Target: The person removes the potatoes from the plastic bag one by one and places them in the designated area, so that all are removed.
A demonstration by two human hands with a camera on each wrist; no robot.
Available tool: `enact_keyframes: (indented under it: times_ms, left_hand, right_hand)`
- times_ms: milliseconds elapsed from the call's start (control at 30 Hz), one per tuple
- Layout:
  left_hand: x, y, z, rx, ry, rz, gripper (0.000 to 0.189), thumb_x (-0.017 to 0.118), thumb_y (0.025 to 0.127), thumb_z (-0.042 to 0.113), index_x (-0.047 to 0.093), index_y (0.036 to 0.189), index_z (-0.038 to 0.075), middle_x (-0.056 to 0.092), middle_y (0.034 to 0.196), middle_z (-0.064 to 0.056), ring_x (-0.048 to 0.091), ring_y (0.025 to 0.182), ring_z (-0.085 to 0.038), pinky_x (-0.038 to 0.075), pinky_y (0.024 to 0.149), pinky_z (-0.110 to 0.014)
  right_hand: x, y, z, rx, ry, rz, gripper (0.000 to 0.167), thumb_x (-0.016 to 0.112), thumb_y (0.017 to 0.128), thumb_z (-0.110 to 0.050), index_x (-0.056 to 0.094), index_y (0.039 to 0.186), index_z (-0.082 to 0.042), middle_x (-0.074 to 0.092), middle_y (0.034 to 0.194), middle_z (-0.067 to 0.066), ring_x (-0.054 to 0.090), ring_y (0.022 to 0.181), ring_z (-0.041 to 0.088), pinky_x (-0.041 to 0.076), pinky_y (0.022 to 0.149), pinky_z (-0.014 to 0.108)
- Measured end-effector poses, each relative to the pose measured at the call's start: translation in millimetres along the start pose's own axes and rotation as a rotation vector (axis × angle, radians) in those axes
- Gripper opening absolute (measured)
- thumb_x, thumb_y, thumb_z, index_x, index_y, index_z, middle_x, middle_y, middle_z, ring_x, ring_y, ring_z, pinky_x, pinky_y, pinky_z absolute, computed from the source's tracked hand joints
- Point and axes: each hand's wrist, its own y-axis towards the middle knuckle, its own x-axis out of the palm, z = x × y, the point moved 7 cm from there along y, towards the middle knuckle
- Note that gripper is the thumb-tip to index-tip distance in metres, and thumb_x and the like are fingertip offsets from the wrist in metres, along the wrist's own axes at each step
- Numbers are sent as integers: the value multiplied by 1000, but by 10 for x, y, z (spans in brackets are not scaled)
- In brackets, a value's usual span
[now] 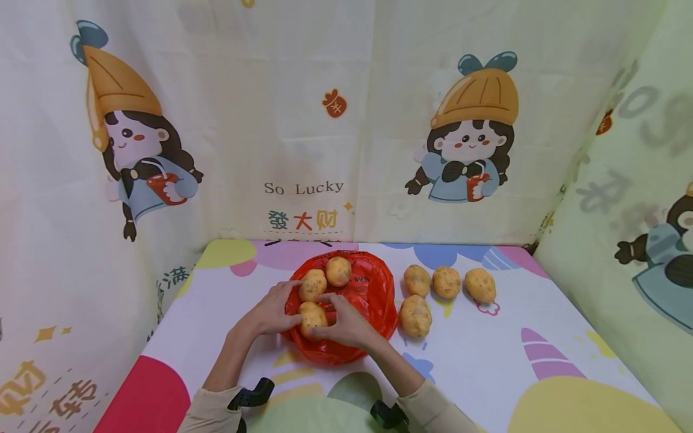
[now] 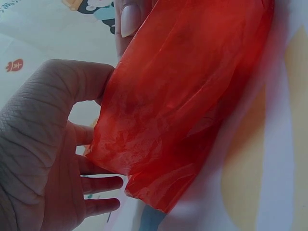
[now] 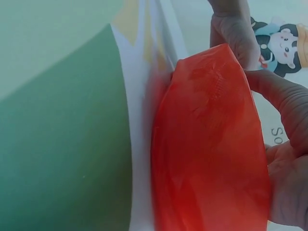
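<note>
A red plastic bag (image 1: 373, 300) lies spread open on the table, its edge standing up as a low wall. Inside it sit three potatoes: a near potato (image 1: 312, 317), a left potato (image 1: 313, 286) and a far potato (image 1: 338, 272). My right hand (image 1: 346, 322) reaches over the bag's front wall and holds the near potato between thumb and fingers. At the left rim, my left hand (image 1: 275, 310) is spread, thumb tip beside the near potato and fingertips by the left one. The left wrist view shows its fingers (image 2: 101, 184) extended outside the red wall.
Right of the bag lie several loose potatoes: one front potato (image 1: 415, 316) close to the bag, and others such as the rightmost potato (image 1: 480, 285) in a row behind. A printed cloth (image 1: 476, 361) covers the table, and a patterned curtain (image 1: 368, 150) hangs behind it.
</note>
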Motion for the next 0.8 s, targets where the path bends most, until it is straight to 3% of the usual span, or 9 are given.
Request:
enact_keyframes:
  times_ms: [533,800]
  left_hand:
    - [8,5,1,-17,-10,-7,86,76,78,27,37,153,12,39,154,-18,39,138,-38,44,106,-65]
    - [12,-5,-20,-23,-6,-8,85,74,79,27,37,154,12,38,154,-17,40,137,-37,44,106,-64]
  right_hand:
    - [73,45,30,90,62,-19,71,85,82,-33,52,140,-8,58,135,8,55,121,28,50,104,54]
    - [78,41,32,97,56,-8,69,86,82,-33,54,138,-8,60,130,7,57,117,26,52,101,53]
